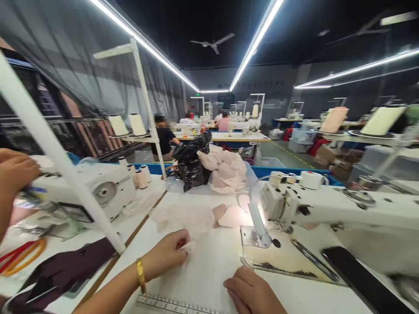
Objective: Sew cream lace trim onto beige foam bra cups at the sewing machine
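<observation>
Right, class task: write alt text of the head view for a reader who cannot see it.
A person's left hand pinches sheer white fabric on a white sewing table, the right hand resting beside it, before a white sewing machine. Pink fabric pieces and a black plastic bag lie beyond; another person's hand reaches a second machine at left.

Left grip [170, 252] on white fabric [209, 257]

A small white fabric piece [189, 247] (thin, slightly crumpled) sits pinched at the left hand's [168, 253] fingertips, low over the white tabletop [209, 266], near the sewing machine's needle plate.
</observation>
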A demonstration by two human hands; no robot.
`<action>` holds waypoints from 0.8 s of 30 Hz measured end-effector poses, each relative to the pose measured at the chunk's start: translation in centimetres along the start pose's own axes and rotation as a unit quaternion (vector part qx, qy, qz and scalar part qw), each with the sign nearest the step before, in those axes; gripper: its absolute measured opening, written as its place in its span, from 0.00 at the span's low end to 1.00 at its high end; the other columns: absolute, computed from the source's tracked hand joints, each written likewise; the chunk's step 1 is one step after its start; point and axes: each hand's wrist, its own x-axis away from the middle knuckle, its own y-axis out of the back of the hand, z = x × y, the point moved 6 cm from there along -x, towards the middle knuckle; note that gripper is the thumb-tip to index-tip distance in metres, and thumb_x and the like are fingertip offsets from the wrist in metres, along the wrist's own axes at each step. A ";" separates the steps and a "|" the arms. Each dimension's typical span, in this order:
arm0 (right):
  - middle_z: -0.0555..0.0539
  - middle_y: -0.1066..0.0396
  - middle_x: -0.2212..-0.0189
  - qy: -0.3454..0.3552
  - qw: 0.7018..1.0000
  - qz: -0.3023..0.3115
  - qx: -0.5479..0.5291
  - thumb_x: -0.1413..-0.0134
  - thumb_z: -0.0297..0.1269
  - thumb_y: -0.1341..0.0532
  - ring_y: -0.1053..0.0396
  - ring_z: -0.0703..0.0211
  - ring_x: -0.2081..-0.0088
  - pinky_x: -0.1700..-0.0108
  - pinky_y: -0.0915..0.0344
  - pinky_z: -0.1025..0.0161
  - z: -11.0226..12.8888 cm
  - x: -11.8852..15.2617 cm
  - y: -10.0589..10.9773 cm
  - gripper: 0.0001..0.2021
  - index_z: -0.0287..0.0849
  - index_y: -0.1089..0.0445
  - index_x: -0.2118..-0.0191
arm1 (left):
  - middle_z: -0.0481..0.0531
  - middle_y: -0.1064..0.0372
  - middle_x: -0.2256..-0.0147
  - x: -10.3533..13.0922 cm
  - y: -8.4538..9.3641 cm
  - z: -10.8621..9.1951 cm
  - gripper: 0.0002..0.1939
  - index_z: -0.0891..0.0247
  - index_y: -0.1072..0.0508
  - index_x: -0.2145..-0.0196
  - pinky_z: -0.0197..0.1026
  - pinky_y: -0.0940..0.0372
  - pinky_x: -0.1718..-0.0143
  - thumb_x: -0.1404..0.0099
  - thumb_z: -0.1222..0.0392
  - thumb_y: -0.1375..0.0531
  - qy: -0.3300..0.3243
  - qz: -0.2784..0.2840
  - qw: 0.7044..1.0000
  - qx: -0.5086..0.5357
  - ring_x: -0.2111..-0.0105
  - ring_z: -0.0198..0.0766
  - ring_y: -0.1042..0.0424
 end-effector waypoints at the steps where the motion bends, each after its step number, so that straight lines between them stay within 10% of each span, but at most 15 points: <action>1: 0.49 0.30 0.70 -0.022 1.000 -0.003 0.004 0.30 0.29 0.49 0.31 0.58 0.69 0.68 0.35 0.64 -0.4 0.0 1.1 0.11 0.45 0.30 0.57 | 0.53 0.24 0.61 0.3 -0.5 0.0 0.09 0.59 0.34 0.64 0.40 0.36 0.66 0.44 0.58 0.42 0.017 0.019 0.993 0.118 0.63 0.45 0.26; 4: 0.45 0.28 0.65 -0.139 0.984 -0.035 0.106 0.30 0.30 0.49 0.30 0.53 0.63 0.61 0.32 0.59 -4.1 1.2 5.5 0.11 0.44 0.29 0.57 | 0.57 0.26 0.44 0.8 -0.9 -0.3 0.29 0.55 0.30 0.46 0.42 0.31 0.61 0.46 0.55 0.33 0.067 0.059 0.903 0.420 0.52 0.51 0.24; 6: 0.42 0.26 0.62 -0.229 0.938 -0.037 0.258 0.32 0.29 0.48 0.29 0.49 0.61 0.58 0.32 0.55 -7.6 3.3 8.6 0.11 0.43 0.28 0.57 | 0.59 0.25 0.45 0.3 0.7 -1.0 0.25 0.58 0.24 0.48 0.44 0.28 0.56 0.43 0.50 0.31 0.064 0.034 0.871 0.485 0.51 0.53 0.25; 9: 0.36 0.24 0.62 -0.289 0.882 -0.028 0.372 0.36 0.28 0.45 0.29 0.41 0.61 0.58 0.32 0.48 -11.7 6.6 11.7 0.11 0.39 0.26 0.55 | 0.58 0.20 0.57 -0.9 6.4 -3.8 0.15 0.63 0.19 0.60 0.41 0.26 0.59 0.38 0.48 0.32 -0.035 -0.096 0.856 0.507 0.55 0.49 0.24; 12: 0.36 0.25 0.66 -0.276 0.883 -0.024 0.380 0.37 0.26 0.46 0.28 0.39 0.64 0.60 0.33 0.47 -13.3 8.4 12.1 0.11 0.39 0.26 0.60 | 0.52 0.19 0.63 -0.3 13.6 -7.5 0.05 0.62 0.19 0.66 0.35 0.25 0.63 0.34 0.60 0.35 -0.196 -0.298 0.772 0.526 0.63 0.39 0.24; 15: 0.37 0.26 0.68 -0.258 0.894 -0.042 0.363 0.36 0.25 0.50 0.27 0.41 0.65 0.63 0.32 0.49 -12.7 8.9 11.2 0.13 0.42 0.29 0.63 | 0.50 0.19 0.63 1.2 15.8 -10.4 0.03 0.60 0.19 0.64 0.34 0.26 0.66 0.35 0.64 0.34 -0.302 -0.380 0.733 0.476 0.68 0.34 0.25; 19: 0.46 0.26 0.73 -0.310 0.927 -0.115 0.175 0.27 0.38 0.53 0.25 0.51 0.73 0.72 0.31 0.59 -9.4 8.6 9.8 0.11 0.46 0.35 0.57 | 0.56 0.20 0.57 -0.5 6.0 -10.5 0.17 0.60 0.21 0.55 0.41 0.25 0.67 0.40 0.54 0.28 -0.172 -0.095 0.893 0.405 0.70 0.38 0.23; 24: 0.47 0.23 0.64 -0.239 0.969 -0.064 0.026 0.27 0.44 0.45 0.24 0.55 0.66 0.65 0.29 0.64 -1.9 4.5 7.3 0.10 0.48 0.36 0.47 | 0.59 0.27 0.50 -0.7 -6.4 -7.1 0.37 0.59 0.32 0.42 0.44 0.26 0.64 0.46 0.52 0.25 -0.043 0.119 0.899 0.419 0.71 0.31 0.30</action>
